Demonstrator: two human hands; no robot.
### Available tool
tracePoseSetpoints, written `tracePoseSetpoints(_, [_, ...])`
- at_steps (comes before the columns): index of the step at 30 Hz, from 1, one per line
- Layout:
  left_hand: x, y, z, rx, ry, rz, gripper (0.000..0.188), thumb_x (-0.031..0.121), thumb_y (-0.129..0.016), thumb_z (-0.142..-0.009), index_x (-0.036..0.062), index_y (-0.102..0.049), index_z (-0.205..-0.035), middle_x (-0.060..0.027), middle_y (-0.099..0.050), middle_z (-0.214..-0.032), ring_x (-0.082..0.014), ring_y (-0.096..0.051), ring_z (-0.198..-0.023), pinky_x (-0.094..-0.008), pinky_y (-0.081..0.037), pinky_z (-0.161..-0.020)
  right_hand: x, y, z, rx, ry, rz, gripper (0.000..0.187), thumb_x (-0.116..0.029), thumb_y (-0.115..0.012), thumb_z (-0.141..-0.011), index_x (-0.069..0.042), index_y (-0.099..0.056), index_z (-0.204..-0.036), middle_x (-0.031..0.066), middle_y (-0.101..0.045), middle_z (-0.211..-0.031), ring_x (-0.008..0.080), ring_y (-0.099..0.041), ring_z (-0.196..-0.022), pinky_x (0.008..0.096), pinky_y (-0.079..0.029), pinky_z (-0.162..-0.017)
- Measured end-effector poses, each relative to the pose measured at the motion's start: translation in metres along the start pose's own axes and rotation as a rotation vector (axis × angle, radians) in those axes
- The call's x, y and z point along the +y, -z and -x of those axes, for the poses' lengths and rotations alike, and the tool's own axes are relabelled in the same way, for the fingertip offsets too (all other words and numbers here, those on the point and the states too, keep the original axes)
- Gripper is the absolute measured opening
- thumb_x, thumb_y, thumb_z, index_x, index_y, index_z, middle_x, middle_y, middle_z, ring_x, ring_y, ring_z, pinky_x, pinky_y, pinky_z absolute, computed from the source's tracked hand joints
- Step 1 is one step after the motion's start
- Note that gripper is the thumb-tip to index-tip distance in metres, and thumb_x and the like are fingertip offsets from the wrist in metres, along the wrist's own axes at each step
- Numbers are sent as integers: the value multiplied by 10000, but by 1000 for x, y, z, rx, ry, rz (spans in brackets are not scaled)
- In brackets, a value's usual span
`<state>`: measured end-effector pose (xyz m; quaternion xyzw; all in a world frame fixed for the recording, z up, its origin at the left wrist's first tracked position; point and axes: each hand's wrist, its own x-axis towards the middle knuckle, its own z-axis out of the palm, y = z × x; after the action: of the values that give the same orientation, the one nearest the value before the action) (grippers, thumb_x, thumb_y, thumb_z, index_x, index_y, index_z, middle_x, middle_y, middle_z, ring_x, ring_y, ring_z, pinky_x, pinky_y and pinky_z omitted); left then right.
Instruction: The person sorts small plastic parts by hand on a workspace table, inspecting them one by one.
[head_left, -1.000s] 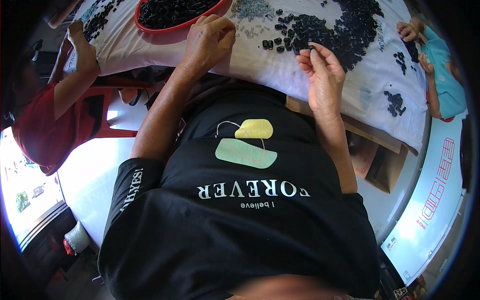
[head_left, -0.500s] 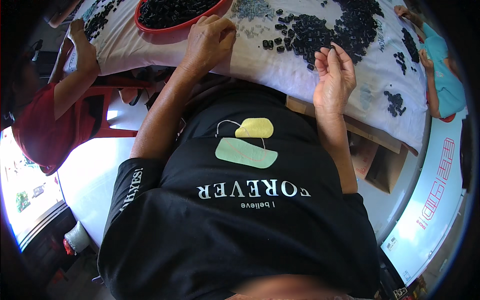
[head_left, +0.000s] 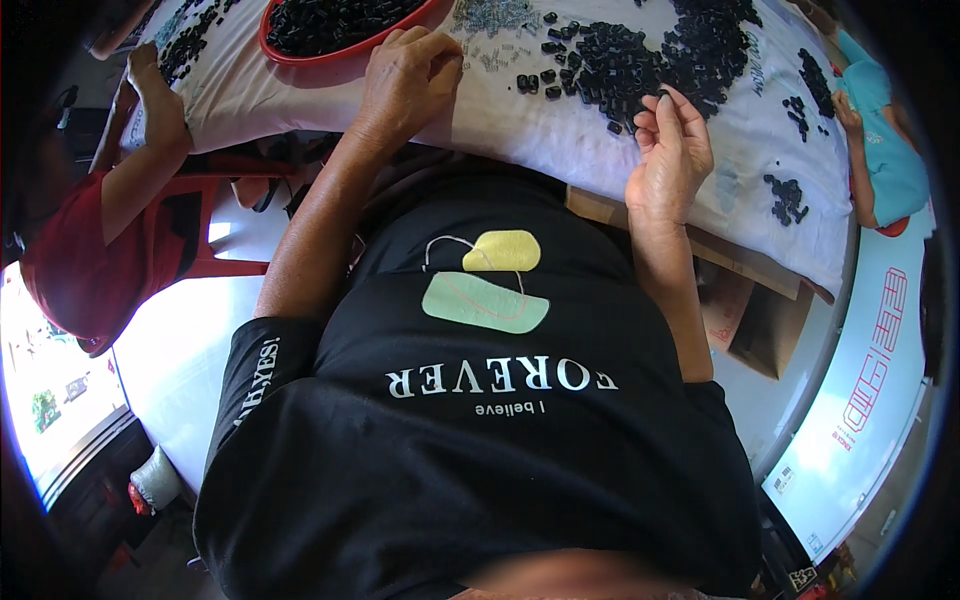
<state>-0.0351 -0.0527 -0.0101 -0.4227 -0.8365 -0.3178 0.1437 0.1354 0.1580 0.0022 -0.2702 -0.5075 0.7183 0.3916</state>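
Observation:
My right hand (head_left: 672,155) is raised at the near side of a pile of small black plastic pieces (head_left: 610,75). Its thumb and forefinger pinch one small black piece (head_left: 663,94), mostly covered by the fingertips. My left hand (head_left: 408,85) rests on the cloth-covered table (head_left: 540,135), beside a red basin (head_left: 345,52) heaped with more black pieces. Its fingers are curled together, and whatever they hold is hidden. Between the hands, small clear pieces (head_left: 495,20) lie scattered beyond a few loose black ones.
Smaller black clusters (head_left: 787,200) lie toward the table's right edge. A person in a red top (head_left: 75,260) sits at the left by a red chair (head_left: 230,268); another in a teal top (head_left: 885,150) is at the right. An open cardboard box (head_left: 765,335) stands under the table.
The whole view has shifted slightly, with the table and basin a little further left. Both my hands keep nearly the same pose. One hand of the person in teal has left the view.

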Motion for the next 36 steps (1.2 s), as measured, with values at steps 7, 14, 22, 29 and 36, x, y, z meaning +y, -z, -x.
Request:
tracePoseSetpoints(7, [1, -1, -1, 33, -10, 27, 122, 119, -651, -775, 58, -688, -873, -90, -645, -822, -280, -601, -801, -394, -475, -739, 4, -5, 5, -132, 17, 70, 136, -53, -606, -909, 18, -623, -1024, 107, -662, -875, 146, -644, -754, 246, -544, -710])
tracePoseSetpoints(14, [3, 2, -1, -37, 6, -48, 160, 145, -664, -826, 52, -693, -953, -111, -659, -923, -246, -631, -850, -334, -524, -749, 6, -7, 7, -208, -35, -19, 143, -54, -598, -915, 22, -618, -1034, 114, -658, -890, 161, -648, -786, 279, -556, -752])
tracePoseSetpoints(22, [3, 2, -1, 26, 19, -6, 158, 134, -670, -818, 54, -694, -952, -109, -664, -933, -238, -653, -838, -330, -543, -737, 3, -4, 3, -131, 117, -81, 130, -46, -578, -924, 7, -620, -1035, 109, -656, -908, 154, -643, -814, 287, -555, -769])
tracePoseSetpoints(29, [1, -2, -1, 89, -14, 43, 139, 113, -656, -765, 61, -693, -888, -89, -645, -821, -264, -606, -783, -382, -490, -709, 2, -10, 7, -189, 198, 19, 137, -31, -576, -920, 21, -615, -1040, 109, -657, -909, 162, -643, -811, 280, -548, -775])
tracePoseSetpoints(36, [1, 2, 0, 7, 24, -11, 162, 139, -673, -814, 54, -693, -950, -114, -661, -934, -245, -659, -833, -332, -544, -740, 0, -6, 5, -115, 179, -3, 138, -45, -572, -926, 15, -618, -1041, 107, -662, -904, 156, -647, -795, 267, -541, -765])
